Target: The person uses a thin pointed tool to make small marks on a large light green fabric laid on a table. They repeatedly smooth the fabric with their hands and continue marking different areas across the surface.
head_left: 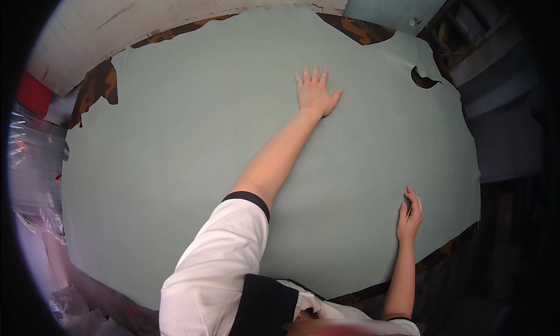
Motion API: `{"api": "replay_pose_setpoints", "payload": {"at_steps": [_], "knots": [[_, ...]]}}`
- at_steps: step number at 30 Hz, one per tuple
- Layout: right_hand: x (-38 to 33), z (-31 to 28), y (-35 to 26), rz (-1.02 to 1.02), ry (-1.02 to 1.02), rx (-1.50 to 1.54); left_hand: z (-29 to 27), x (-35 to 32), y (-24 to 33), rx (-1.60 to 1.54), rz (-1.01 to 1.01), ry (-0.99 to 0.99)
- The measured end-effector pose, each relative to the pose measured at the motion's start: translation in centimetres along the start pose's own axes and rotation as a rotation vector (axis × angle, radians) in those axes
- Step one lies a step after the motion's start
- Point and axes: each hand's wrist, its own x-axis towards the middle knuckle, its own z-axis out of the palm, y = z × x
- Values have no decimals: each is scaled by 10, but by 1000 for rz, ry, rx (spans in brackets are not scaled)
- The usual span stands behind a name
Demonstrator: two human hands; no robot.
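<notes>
A large pale green hide of leather (175,137) lies spread flat over a table and covers nearly all of it. My left hand (315,91) is stretched far forward, palm down and fingers apart, pressing flat on the sheet near its far middle. My right hand (409,217) rests on the sheet near its right front edge, fingers curled around a thin pale stick-like tool (411,205). A small cut-out notch (424,79) shows in the sheet at the far right.
A dark brown patterned table surface (96,85) peeks out around the sheet's ragged edges. A whitish wall (146,15) runs behind. Clear plastic wrapping (35,161) and something red (32,94) lie at the left. Dark shelving (478,32) stands at the right.
</notes>
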Motion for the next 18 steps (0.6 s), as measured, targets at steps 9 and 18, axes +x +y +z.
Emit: {"api": "replay_pose_setpoints", "payload": {"at_steps": [9,18], "knots": [[-1,0,3,-48,17,0,-124,-239,-344,340,-794,121],[-1,5,5,-65,45,-66,-250,-724,-493,648,-2536,143]]}}
